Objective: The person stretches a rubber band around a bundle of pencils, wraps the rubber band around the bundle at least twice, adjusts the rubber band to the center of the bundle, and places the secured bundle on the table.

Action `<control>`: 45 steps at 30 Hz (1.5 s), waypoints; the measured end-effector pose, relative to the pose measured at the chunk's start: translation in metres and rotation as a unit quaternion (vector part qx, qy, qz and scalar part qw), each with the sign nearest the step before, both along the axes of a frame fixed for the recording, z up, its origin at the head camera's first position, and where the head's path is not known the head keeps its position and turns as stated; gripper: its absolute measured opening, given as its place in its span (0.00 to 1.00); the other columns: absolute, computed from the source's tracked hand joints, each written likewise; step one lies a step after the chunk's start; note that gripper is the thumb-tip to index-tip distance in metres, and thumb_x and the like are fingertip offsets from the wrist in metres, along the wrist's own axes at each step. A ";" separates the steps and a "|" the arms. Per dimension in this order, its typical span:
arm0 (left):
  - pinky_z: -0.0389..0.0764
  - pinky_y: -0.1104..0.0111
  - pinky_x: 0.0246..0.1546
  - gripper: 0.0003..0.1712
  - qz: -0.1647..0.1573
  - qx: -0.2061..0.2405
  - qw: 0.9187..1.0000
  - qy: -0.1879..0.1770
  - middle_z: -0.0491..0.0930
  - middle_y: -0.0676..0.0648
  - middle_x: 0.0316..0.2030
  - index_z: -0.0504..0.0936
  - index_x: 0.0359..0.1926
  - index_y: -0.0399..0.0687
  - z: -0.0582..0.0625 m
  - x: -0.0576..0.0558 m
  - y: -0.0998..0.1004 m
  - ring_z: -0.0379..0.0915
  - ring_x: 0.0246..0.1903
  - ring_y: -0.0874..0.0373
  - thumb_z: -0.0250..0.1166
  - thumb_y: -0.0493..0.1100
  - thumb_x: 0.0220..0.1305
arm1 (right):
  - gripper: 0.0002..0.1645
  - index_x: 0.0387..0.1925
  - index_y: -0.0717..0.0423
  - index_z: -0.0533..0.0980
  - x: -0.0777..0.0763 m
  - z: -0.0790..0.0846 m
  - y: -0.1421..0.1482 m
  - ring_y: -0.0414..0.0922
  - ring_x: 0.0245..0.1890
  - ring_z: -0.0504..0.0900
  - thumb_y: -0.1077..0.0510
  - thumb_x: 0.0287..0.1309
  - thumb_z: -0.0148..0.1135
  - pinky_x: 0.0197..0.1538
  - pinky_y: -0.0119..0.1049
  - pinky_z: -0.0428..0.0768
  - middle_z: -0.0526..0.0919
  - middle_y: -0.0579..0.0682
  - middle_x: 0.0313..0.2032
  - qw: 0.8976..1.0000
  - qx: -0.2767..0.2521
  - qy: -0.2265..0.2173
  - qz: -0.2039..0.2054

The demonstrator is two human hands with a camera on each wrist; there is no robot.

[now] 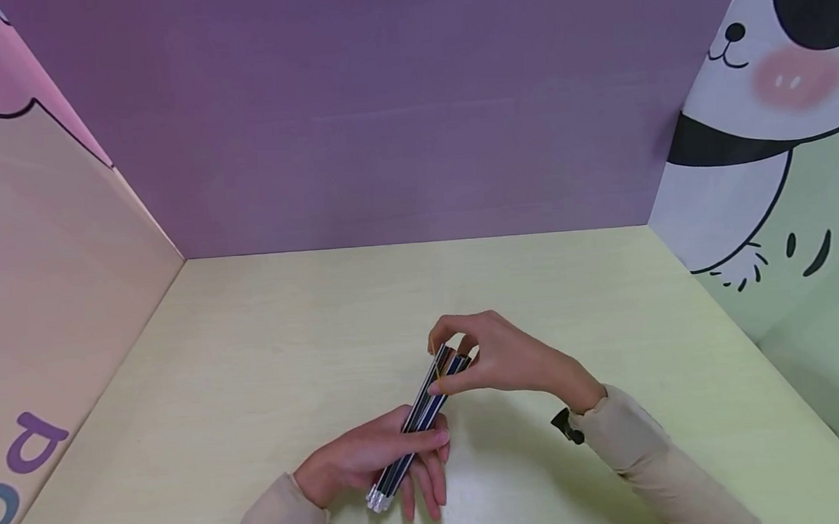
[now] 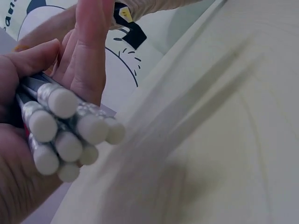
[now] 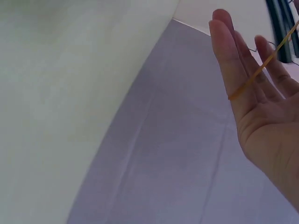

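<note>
While the left hand (image 1: 366, 452) grips: pencils (image 1: 424, 410), bundled, tilted above the table (image 1: 254, 339).
Right hand (image 1: 511, 356): holds rubber band (image 3: 268, 60) stretched on fingers, at far pencil ends.
Band step: apparently looping the bundle.
Band next: likely needs easing off fingers, pencils kept together.

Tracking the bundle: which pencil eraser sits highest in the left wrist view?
The uppermost white eraser, with neighbouring erasers at its lower left and lower right; all others sit lower.
</note>
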State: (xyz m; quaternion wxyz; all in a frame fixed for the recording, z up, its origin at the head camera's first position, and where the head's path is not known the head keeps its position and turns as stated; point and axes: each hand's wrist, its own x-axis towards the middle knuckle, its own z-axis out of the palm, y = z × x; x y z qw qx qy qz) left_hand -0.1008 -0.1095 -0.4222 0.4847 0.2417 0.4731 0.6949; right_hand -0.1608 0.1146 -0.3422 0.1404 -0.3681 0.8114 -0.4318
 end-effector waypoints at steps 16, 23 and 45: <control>0.86 0.55 0.23 0.14 0.108 -0.053 0.990 0.076 0.85 0.33 0.30 0.72 0.44 0.33 0.016 -0.006 -0.013 0.86 0.31 0.39 0.54 0.43 0.77 | 0.17 0.42 0.52 0.80 -0.016 -0.029 0.015 0.60 0.13 0.69 0.48 0.57 0.72 0.19 0.49 0.74 0.82 0.59 0.27 0.990 0.001 -0.142 0.012; 0.86 0.57 0.25 0.14 0.196 -0.062 0.976 0.070 0.86 0.39 0.29 0.71 0.44 0.36 0.020 -0.012 -0.022 0.86 0.29 0.45 0.53 0.45 0.77 | 0.11 0.42 0.56 0.75 -0.019 -0.032 0.012 0.46 0.16 0.65 0.53 0.67 0.64 0.23 0.33 0.66 0.71 0.58 0.20 0.974 -0.139 -0.180 -0.016; 0.86 0.51 0.28 0.15 0.203 -0.076 0.971 0.103 0.85 0.34 0.31 0.71 0.44 0.32 0.015 -0.007 -0.018 0.86 0.30 0.40 0.55 0.44 0.76 | 0.03 0.29 0.54 0.83 -0.019 -0.047 0.001 0.39 0.19 0.67 0.60 0.53 0.72 0.20 0.29 0.63 0.82 0.45 0.25 0.984 0.012 -0.155 -0.083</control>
